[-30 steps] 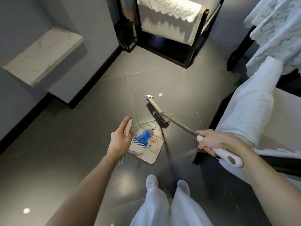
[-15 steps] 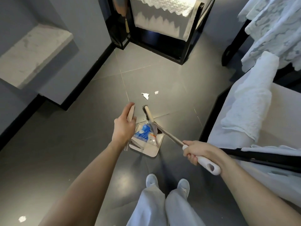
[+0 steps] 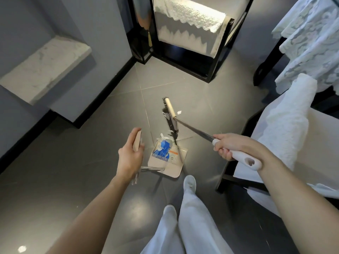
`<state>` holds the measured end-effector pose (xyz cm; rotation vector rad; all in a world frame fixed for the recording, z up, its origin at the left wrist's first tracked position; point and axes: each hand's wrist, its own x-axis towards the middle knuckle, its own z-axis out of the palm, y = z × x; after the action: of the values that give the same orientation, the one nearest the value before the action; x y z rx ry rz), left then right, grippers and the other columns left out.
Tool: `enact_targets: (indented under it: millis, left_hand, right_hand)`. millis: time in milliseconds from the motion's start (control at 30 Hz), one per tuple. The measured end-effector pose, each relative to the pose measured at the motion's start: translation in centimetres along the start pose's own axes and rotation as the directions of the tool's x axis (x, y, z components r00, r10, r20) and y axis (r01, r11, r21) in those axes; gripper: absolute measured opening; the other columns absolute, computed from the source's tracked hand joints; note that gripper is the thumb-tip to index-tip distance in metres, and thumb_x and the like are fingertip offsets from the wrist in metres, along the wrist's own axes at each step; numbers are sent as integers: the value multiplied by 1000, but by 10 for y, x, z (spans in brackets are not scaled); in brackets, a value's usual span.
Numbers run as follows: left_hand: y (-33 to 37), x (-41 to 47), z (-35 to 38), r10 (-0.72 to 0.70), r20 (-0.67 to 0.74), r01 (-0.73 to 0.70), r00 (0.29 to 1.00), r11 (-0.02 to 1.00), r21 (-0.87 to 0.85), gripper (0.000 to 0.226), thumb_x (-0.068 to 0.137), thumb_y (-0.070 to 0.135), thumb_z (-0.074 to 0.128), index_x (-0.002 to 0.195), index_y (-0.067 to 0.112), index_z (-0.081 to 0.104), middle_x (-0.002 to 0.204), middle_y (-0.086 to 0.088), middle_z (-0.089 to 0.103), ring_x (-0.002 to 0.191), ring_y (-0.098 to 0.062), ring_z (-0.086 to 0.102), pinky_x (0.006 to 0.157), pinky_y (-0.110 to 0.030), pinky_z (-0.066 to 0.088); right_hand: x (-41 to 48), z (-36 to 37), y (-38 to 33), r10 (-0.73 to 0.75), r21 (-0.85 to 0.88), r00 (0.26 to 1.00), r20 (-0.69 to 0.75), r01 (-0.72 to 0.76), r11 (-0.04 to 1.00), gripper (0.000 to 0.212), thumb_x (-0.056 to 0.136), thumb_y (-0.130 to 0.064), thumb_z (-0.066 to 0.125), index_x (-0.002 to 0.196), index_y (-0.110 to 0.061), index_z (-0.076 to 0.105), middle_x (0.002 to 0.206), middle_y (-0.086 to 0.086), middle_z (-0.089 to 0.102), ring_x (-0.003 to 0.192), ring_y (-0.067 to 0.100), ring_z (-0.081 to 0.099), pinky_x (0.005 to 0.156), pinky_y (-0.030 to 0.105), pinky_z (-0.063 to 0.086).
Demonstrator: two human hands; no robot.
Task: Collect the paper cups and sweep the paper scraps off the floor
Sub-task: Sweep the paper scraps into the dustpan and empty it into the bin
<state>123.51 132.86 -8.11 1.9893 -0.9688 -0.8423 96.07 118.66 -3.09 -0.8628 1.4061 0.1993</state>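
A paper scrap (image 3: 22, 248) lies on the floor at near left. The left hand (image 3: 130, 158) curls round the dustpan handle (image 3: 137, 142); the right hand (image 3: 228, 146) grips the broom (image 3: 194, 129). Between them the dustpan (image 3: 173, 170) holds blue-and-white scraps (image 3: 163, 147). Farther off, another scrap (image 3: 178, 112) lies just right of the broom head (image 3: 170, 114).

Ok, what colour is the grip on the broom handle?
White; the broom grip shows best in the head view.

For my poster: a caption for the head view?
Right hand holds the broom near a paper scrap; left hand holds the dustpan.
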Motion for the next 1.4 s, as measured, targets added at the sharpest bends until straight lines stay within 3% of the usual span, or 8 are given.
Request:
enact_targets:
  millis: [100,200,467,733,833,967,1100,1400]
  left_hand:
    - [-2,5,-3,-45,-40,45,998,999,2,44,94,20,54,116,57,45,97,16,59,75,-24,62,67,-38,56]
    - [-2,12,0,-64,-77,65,995,998,6,48,95,18,55,111,62,43,96,16,58,69,-18,62,57,-26,54]
    - [4,47,6,-156,-200,160,967,987,4,46,91,15,55,109,57,49,91,10,61,65,-19,57,60,-33,53]
    - [23,82,13,-159,-155,166,975,985,35,48,92,14,55,111,58,48,92,4,60,71,-18,59,58,-26,52]
    - [31,90,15,-132,-147,140,980,989,42,47,93,14,55,111,57,48,92,2,61,66,-15,59,58,-30,55]
    - [36,91,18,-115,-141,120,983,992,33,44,92,14,55,112,53,49,91,0,61,70,-18,58,60,-29,53]
    - [28,74,15,-102,-158,105,982,994,10,44,92,15,54,110,55,49,92,2,61,63,-16,58,53,-25,53]
    - [9,37,-3,-69,-168,69,983,998,-9,43,91,21,54,116,55,48,88,1,63,76,-30,62,74,-44,56]
  right_hand:
    - [24,-9,-30,-51,-120,998,-47,45,992,45,89,4,43,130,-14,48,53,2,43,32,5,36,32,14,31]
    - [52,-19,-57,-98,-281,991,-92,69,957,36,88,2,43,121,-10,51,58,5,44,34,8,37,35,17,34]
    - [136,-47,-105,-143,-647,984,-106,41,761,44,83,1,39,126,-4,49,55,8,50,37,16,41,41,18,35]
    - [132,-36,-80,43,-690,993,107,43,723,63,79,-5,45,140,-19,34,53,5,55,51,18,48,55,31,43]
    - [109,-24,-67,119,-675,979,165,24,737,57,87,-7,45,141,-21,35,57,3,51,43,11,44,47,24,42]
    - [71,0,-52,122,-769,971,203,81,634,58,88,-7,46,143,-21,35,68,6,56,52,13,51,55,27,47]
    - [47,17,-38,104,-746,976,191,76,661,57,85,-8,49,140,-20,40,65,4,55,49,11,49,52,25,44]
    - [11,42,-16,49,-548,991,124,27,836,56,79,-10,51,134,-20,46,58,0,56,59,14,50,60,28,42]
